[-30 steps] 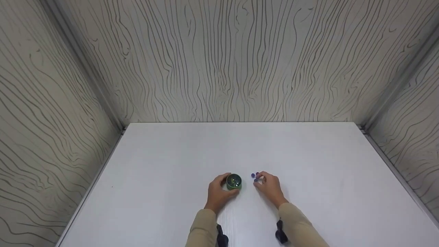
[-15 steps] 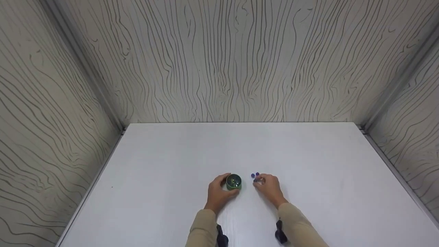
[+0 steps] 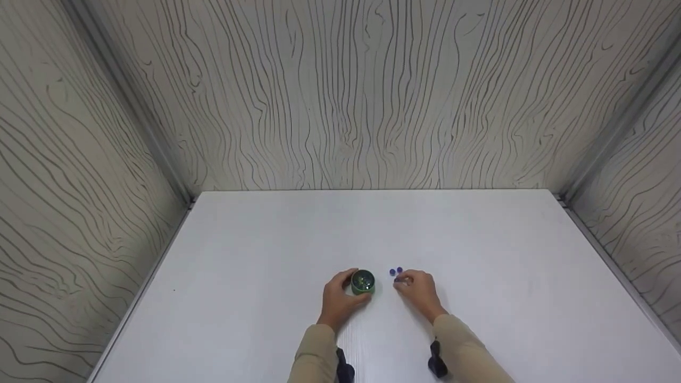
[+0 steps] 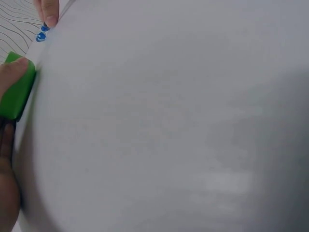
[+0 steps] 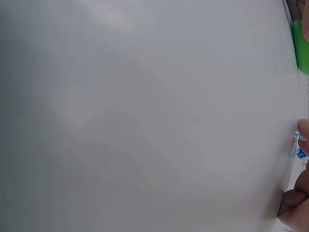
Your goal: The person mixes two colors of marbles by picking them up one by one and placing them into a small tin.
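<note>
My left hand (image 3: 338,299) curls round a small round green cup (image 3: 363,292), thumb on the near side and fingers on the far side. Shiny glass-like bits show inside the cup. To its right, my right hand (image 3: 420,291) pinches a small blue marble (image 3: 397,280) between thumb and index finger, low at the table. Just beyond those fingertips lie two more marbles, a blue one (image 3: 392,272) and a purplish one (image 3: 399,269). In the left wrist view, a marble (image 4: 41,36) shows blue and white swirls. The right wrist view catches the green cup (image 5: 301,48) only at its edge.
A white table (image 3: 255,239) lies under both hands. Wood-grain patterned panels (image 3: 346,96) rise behind it and on both sides. Black wrist devices (image 3: 345,367) are strapped at the beige sleeves (image 3: 313,354).
My right index finger has come down from near the far marbles onto the near one, which thumb and finger now pinch. The left hand and the green cup have stayed in place.
</note>
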A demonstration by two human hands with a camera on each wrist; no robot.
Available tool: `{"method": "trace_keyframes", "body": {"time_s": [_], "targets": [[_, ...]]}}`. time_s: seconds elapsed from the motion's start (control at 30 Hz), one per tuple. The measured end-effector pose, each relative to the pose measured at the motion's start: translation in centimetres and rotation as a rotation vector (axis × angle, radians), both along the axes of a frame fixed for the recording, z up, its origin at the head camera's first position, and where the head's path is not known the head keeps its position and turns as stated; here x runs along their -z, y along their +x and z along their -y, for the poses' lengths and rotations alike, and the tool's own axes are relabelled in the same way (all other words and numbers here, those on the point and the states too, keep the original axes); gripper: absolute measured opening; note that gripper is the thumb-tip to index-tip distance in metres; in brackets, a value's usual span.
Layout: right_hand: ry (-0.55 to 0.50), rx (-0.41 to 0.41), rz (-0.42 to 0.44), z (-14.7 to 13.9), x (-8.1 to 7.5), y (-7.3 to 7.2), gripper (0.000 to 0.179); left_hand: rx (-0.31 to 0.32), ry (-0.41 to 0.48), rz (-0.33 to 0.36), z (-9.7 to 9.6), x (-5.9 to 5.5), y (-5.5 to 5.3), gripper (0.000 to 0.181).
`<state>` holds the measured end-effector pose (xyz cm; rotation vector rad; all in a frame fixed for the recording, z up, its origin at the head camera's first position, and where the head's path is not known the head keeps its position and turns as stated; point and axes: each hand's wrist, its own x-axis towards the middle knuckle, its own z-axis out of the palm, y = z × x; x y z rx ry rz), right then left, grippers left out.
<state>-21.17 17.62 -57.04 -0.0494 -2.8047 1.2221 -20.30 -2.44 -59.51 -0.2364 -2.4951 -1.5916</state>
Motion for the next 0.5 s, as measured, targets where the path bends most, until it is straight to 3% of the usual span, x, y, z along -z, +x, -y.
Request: {"method": "trace_keyframes", "body": {"time_s": [0.5], "targets": [[0.084, 0.004, 0.045, -0.45, -0.44, 0.5, 0.009, -0.007, 0.03, 0.022, -0.1, -0.04, -0.06, 0.061]]}}
